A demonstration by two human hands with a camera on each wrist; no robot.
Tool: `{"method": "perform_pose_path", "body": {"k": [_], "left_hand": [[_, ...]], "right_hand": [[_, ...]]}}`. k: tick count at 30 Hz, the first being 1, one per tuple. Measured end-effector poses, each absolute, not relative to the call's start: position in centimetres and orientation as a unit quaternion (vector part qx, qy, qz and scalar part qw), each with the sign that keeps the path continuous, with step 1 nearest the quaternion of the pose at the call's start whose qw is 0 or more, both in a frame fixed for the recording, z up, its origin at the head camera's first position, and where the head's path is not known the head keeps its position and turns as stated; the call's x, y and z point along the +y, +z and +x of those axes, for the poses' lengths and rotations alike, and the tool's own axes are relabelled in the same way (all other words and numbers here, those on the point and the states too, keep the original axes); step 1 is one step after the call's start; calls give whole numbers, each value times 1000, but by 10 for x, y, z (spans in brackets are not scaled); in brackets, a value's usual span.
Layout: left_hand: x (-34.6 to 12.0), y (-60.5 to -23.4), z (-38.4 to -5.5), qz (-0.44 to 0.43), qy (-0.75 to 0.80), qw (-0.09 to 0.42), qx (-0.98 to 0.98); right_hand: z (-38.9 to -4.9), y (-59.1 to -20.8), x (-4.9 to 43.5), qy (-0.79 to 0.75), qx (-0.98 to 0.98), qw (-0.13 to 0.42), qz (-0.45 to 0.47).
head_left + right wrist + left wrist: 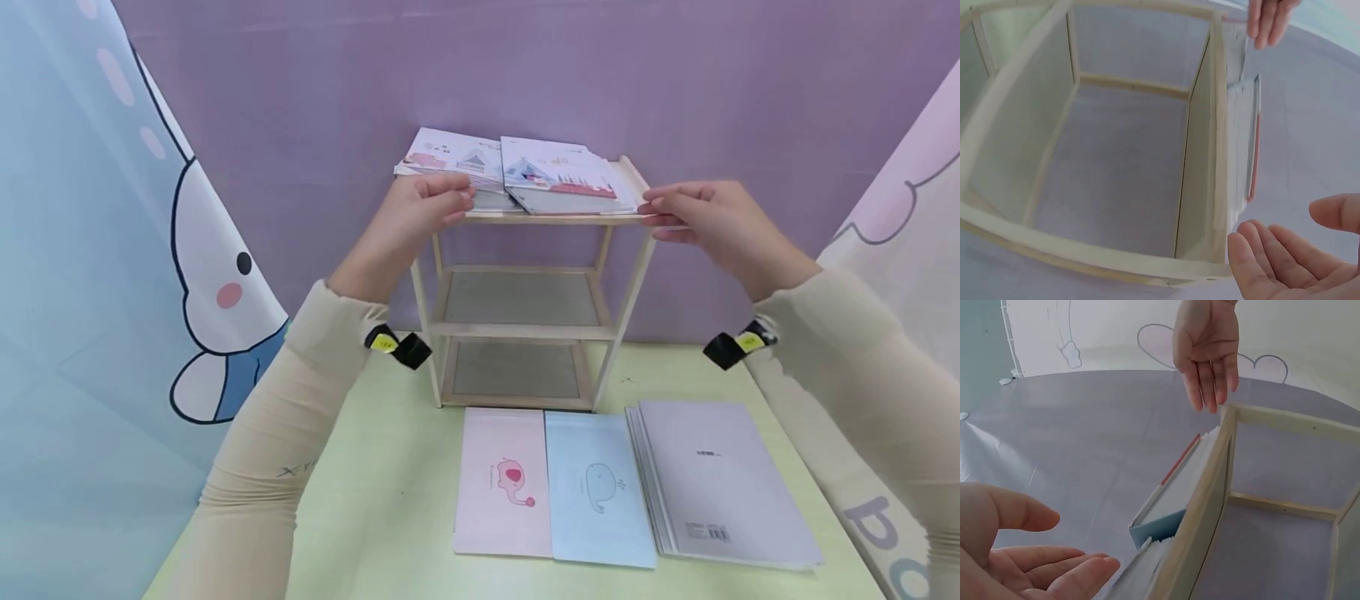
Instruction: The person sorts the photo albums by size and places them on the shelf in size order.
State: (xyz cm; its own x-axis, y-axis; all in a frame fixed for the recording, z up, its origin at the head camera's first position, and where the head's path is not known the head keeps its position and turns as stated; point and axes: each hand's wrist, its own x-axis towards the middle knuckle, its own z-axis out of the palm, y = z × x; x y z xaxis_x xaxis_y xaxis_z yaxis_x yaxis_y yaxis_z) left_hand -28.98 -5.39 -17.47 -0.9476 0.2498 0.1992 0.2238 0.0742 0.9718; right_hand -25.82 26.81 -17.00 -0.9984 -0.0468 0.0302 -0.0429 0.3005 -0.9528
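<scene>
Both hands are raised at the top of a pale wooden shelf rack (536,332). On its top tier lie two stacks of notebooks, a left stack (450,158) and a right stack (558,171), with printed covers and grey sheets below. My left hand (423,204) is by the left stack's front corner; in the left wrist view the left hand (1029,550) has thumb and fingers apart, holding nothing. My right hand (708,221) is beside the rack's top right corner. In the right wrist view the right hand (1297,256) has its fingers extended, nothing between them and the thumb.
On the green table (360,500) before the rack lie a pink elephant notebook (502,483), a blue whale notebook (600,492) and a stack of grey-backed books (727,483). A purple cloth (525,67) hangs behind, with printed curtains at both sides.
</scene>
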Motion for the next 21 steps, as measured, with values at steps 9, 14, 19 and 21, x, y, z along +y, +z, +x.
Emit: {"method": "perform_pose_path", "body": {"k": [9,14,19,21], "left_hand": [[-79,-202,-272,158,657,35,736],[-93,-225,-264,182,644,43,742],[-103,-247,-259,190,641,51,742],[-104,-255,-259,194,645,51,737]], "right_hand": [[-233,-206,267,-603,793,9,-86],[-232,-226,262,-586,804,29,-96],[-229,-245,257,-557,823,29,-108],[-226,-254,258,-549,829,30,-104]]}}
